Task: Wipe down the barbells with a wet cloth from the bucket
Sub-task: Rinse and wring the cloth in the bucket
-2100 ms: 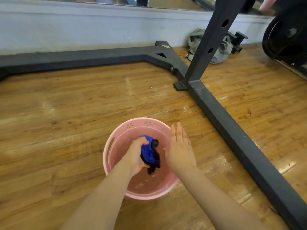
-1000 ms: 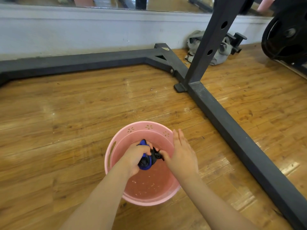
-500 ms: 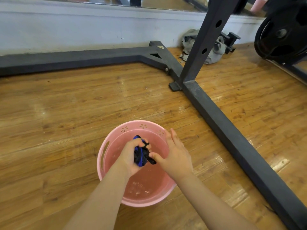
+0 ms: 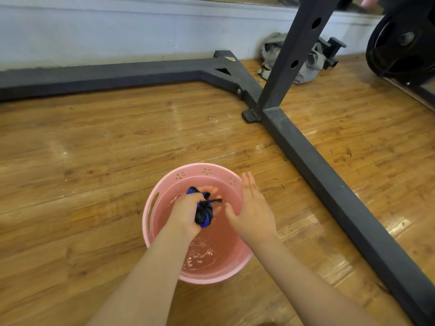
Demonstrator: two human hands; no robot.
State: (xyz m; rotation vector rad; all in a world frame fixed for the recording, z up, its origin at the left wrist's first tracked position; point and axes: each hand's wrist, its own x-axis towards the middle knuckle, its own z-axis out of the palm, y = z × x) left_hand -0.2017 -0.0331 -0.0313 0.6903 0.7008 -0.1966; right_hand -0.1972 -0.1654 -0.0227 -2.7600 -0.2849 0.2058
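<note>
A glossy wooden plank floor [image 4: 98, 147] catching light meets a pale wall [image 4: 117, 31], with a dark steel rack frame [image 4: 329, 184] across it, a grey bag [image 4: 303, 67] behind, and black weight plates [image 4: 404, 41] at right.

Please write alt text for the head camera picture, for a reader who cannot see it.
A person's left hand grips a balled-up blue and black wet cloth over a round pink plastic bucket of water, with the open right hand beside it. The bucket stands on a wooden floor near a black steel rack frame.
</note>
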